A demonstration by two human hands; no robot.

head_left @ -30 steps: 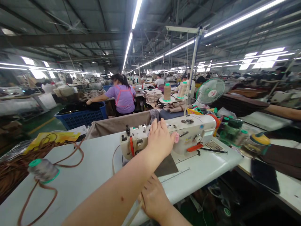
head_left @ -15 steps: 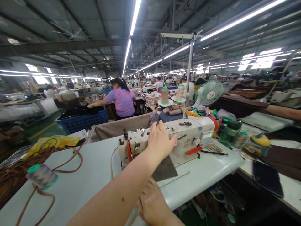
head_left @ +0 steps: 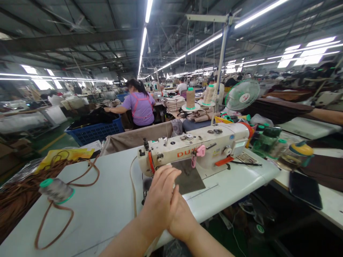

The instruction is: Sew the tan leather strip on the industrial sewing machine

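My left hand (head_left: 162, 196) is closed, its fingers bent together in front of the sewing machine's (head_left: 184, 146) needle end. It rests against my right hand (head_left: 183, 219), which also looks closed, its fingertips mostly hidden. A narrow tan strap (head_left: 134, 185) hangs from the machine's left end, passes behind my left forearm and shows again below my hands, running to my right hand. What my left fingers pinch is hidden. A dark plate (head_left: 190, 177) lies on the machine bed behind my hands. A pink clip-like piece (head_left: 200, 150) hangs on the machine's front.
A grey thread spool (head_left: 57, 191) and a loop of brown cord (head_left: 53, 242) lie on the pale table (head_left: 107, 200) at left, beside heaped brown cords (head_left: 18, 200). Jars (head_left: 268, 137), a yellow-lidded bottle (head_left: 294, 157) and a phone (head_left: 305, 189) stand right. A co-worker (head_left: 139, 107) sits beyond.
My left hand has come down from the top of the machine arm to meet my right hand, uncovering the machine's lettering and pink piece. The view has shifted slightly.
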